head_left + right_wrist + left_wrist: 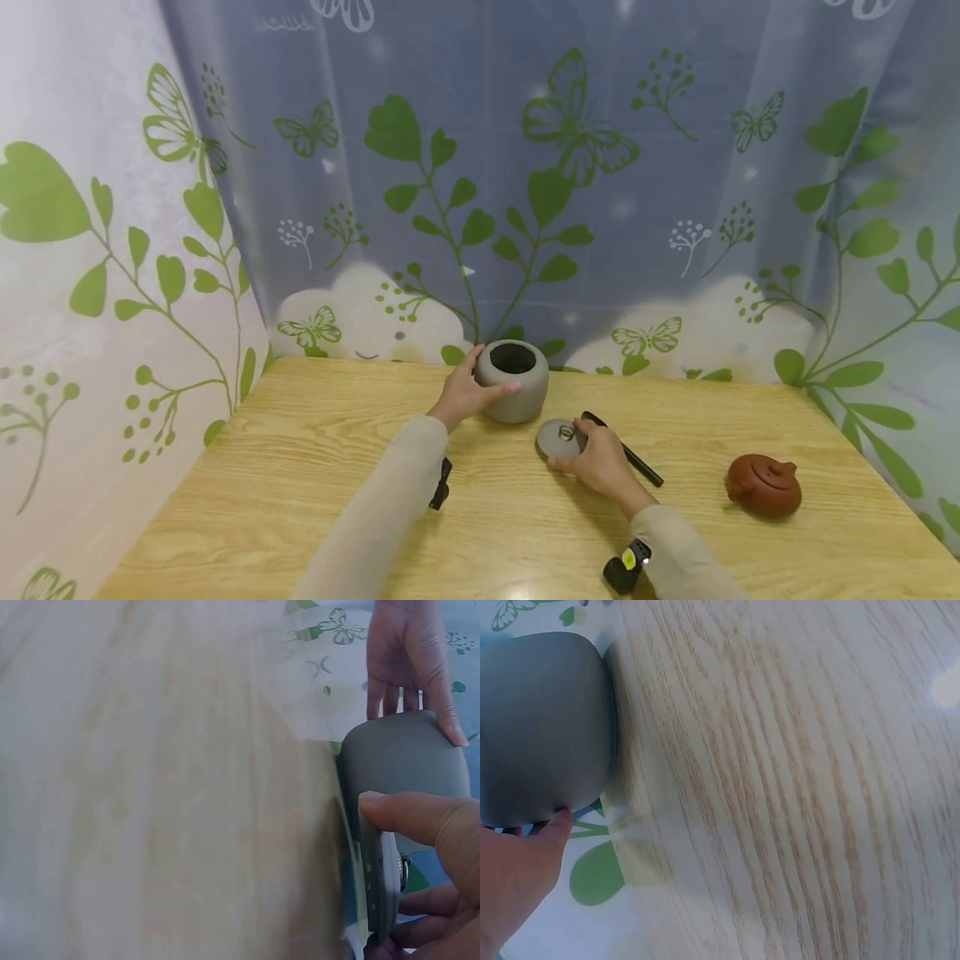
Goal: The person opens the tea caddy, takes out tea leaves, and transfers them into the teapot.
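A round grey jar (517, 396) stands upright near the back edge of the table, its dark mouth uncovered. My left hand (468, 392) grips it from the left side, thumb across the front and fingers behind. In the left wrist view the thumb presses against the grey jar wall (547, 727). My right hand (600, 458) pinches the round grey lid (555, 439) by its edges, just in front and to the right of the jar. A small metal ring shows on top of the lid. From the right wrist, the lid (381, 877) appears edge-on, between thumb and fingers.
A slim black stick (643, 467) lies on the wooden table (300, 475), partly behind my right hand. Farther right sits a reddish-brown clay teapot (767, 487). A patterned curtain (480, 208) with green leaves and butterflies hangs right behind the table's back edge.
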Motion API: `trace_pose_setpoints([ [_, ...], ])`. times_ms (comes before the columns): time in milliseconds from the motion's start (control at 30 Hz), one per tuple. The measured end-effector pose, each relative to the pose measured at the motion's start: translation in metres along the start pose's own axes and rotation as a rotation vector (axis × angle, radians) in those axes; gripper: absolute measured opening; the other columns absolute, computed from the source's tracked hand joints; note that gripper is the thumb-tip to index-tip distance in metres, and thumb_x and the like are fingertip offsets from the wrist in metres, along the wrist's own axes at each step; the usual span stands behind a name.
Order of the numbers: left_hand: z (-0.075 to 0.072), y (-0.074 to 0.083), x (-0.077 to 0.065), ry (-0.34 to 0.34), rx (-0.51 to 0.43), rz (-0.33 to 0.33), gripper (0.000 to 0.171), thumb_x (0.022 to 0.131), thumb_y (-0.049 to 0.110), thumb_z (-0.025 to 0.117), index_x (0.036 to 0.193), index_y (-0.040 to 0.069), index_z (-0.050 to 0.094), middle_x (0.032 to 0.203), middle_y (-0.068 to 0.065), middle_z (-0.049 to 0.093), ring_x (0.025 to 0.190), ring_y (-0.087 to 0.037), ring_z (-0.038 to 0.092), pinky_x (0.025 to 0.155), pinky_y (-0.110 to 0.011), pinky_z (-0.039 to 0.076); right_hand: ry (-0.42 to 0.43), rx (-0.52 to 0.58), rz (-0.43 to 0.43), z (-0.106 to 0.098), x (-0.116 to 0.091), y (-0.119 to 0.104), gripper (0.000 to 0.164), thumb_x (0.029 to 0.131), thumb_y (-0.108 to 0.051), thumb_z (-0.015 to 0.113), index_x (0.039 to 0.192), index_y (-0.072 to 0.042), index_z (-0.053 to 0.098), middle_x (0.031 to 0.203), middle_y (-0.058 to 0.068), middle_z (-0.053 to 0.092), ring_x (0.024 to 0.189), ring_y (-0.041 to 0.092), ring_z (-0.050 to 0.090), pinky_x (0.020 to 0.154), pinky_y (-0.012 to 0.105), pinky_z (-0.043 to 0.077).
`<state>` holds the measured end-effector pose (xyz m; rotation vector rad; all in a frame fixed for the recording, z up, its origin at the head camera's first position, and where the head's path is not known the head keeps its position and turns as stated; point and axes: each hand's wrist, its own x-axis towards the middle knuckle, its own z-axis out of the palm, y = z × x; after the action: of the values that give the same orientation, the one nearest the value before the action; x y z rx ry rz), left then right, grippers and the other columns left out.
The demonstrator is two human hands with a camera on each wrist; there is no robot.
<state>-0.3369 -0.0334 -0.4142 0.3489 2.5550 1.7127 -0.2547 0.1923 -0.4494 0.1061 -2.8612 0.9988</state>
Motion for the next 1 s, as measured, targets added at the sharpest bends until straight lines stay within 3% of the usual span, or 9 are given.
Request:
trace_pose_setpoints([
  [233,0.0,0.001,0.0,-0.003,-0.016,0.009,0.1,0.078,0.039,0.08,0.154,0.011,0.021,0.154,-0.016,0.029,0.139,-0.033,0.033,0.109,-0.048,0.035,0.007,0.028,0.016,-0.017,0.003,-0.012,0.078,0.076,-0.026,0.083,0.134,0.012,0.047,0.132,0.033,0.05,0.119,0.045,0.051,0.093,0.052,0.047],
  [567,0.0,-0.004,0.002,-0.001,-0.02,0.007,0.102,0.076,0.041,0.081,0.154,0.012,0.022,0.153,-0.015,0.031,0.138,-0.032,0.034,0.108,-0.048,0.035,0.044,0.034,-0.043,-0.046,0.018,-0.034,0.076,0.078,-0.026,0.08,0.135,0.011,0.047,0.131,0.031,0.052,0.114,0.043,0.055,0.088,0.049,0.05],
  [767,0.0,-0.003,0.002,-0.007,-0.029,0.005,0.102,0.077,0.041,0.081,0.154,0.012,0.021,0.154,-0.014,0.029,0.139,-0.032,0.032,0.109,-0.048,0.035,0.07,0.02,-0.085,-0.055,0.032,-0.047,0.076,0.079,-0.03,0.079,0.135,0.01,0.047,0.131,0.03,0.052,0.117,0.043,0.053,0.09,0.05,0.049],
  [1000,0.0,-0.004,0.002,-0.009,-0.02,0.001,0.102,0.077,0.041,0.08,0.154,0.012,0.021,0.154,-0.015,0.029,0.139,-0.033,0.032,0.108,-0.048,0.036,0.025,0.03,-0.086,-0.059,0.047,-0.067,0.081,0.082,-0.037,0.076,0.14,0.008,0.042,0.14,0.029,0.045,0.126,0.044,0.045,0.097,0.052,0.045],
])
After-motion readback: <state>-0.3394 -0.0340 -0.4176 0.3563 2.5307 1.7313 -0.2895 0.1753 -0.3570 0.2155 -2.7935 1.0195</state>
